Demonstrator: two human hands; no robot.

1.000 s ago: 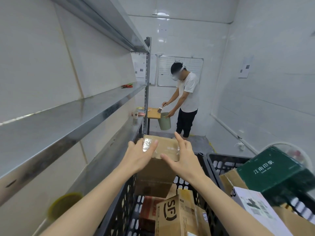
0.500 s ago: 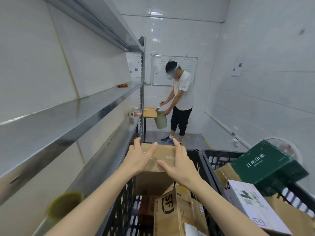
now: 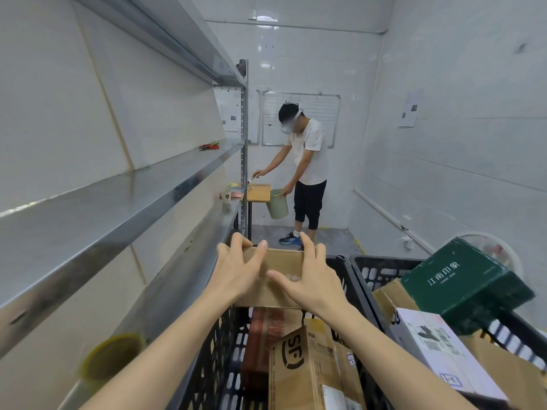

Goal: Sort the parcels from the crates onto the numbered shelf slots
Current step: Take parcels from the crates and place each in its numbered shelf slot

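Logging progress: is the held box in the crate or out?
Partly in: both hands grip the box, its base below the crate rim.

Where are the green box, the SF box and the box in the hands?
green box (image 3: 461, 279), head view, on its lettered top face
SF box (image 3: 305, 368), head view, on its front face
held box (image 3: 281, 270), head view, on the cardboard between the hands

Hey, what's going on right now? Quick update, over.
Left hand and right hand both gripping a brown cardboard box above the black crate. Shelf on left mostly bare. Nothing blocking.
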